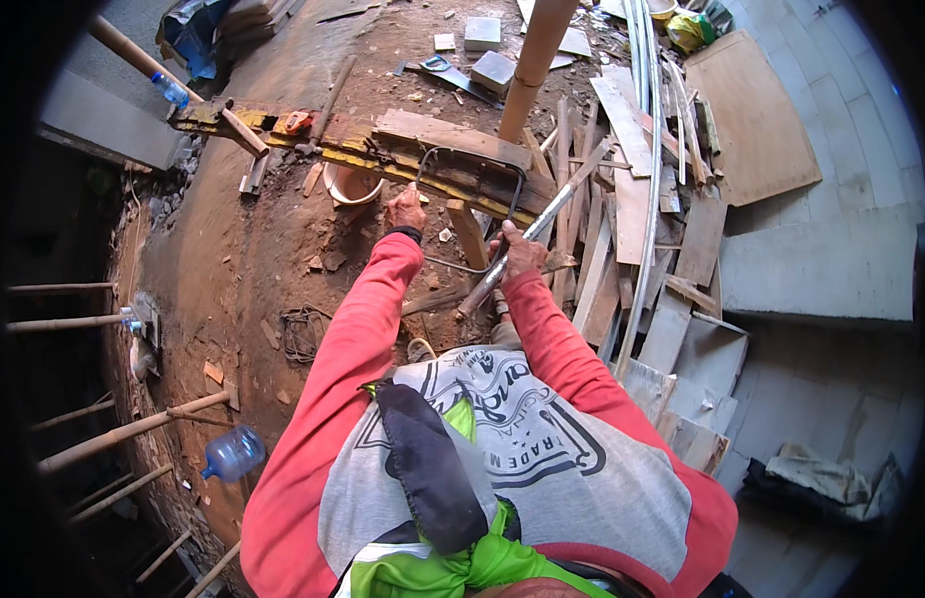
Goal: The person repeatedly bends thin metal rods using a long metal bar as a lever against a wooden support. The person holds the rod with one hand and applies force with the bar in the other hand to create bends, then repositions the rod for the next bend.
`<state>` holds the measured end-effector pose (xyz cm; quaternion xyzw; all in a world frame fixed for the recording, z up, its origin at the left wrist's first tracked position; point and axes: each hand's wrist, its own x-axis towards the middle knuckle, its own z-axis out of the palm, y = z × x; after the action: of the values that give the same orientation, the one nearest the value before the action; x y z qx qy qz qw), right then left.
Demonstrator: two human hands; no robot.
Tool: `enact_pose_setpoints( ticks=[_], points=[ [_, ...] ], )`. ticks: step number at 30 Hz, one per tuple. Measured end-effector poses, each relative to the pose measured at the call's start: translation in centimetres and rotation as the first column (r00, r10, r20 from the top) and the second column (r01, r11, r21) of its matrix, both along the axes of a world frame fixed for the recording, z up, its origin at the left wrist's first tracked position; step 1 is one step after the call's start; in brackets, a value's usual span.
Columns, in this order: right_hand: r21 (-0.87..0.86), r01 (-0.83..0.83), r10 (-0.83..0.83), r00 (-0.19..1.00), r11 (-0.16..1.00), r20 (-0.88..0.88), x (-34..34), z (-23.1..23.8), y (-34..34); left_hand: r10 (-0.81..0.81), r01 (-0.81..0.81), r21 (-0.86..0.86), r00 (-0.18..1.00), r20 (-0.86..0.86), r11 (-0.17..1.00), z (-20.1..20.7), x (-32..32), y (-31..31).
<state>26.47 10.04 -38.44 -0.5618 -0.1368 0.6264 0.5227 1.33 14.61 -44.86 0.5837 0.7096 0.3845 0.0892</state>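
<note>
A thin dark metal rod bent into a rough rectangle (482, 155) lies partly over a worn timber beam (363, 149) with yellow paint along its edge. My left hand (405, 209) is closed on the left side of this bent rod. In my right hand (522, 251), the fingers wrap round a long pale metal pipe (567, 194), which slants from near my feet up to the right. The pipe crosses the rod's right side; whether the two are joined there is hidden. A loose board (452, 138) rests on the beam.
An orange tool (298, 123) and a hammer (328, 105) lie on the beam, with a bucket (353, 184) below. A bamboo pole (534, 65) stands beyond. Scrap planks (632, 120) pile up at right. A handsaw (452, 75) lies near grey blocks (493, 72).
</note>
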Motion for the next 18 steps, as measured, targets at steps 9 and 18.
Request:
enact_pose_setpoints(
  ticks=[9, 18],
  points=[
    [-0.016, 0.014, -0.014, 0.999, 1.000, -0.040, 0.5, 0.5, 0.8, 0.139, -0.143, -0.071, 0.989, -0.048, 0.987, 1.7, 1.5, 0.0],
    [-0.008, -0.056, 0.055, 0.991, 0.998, -0.120, 2.7, 0.6, 0.5, 0.149, -0.149, -0.013, 0.988, 0.027, 0.989, 6.1, 3.1, -1.1]
  ],
)
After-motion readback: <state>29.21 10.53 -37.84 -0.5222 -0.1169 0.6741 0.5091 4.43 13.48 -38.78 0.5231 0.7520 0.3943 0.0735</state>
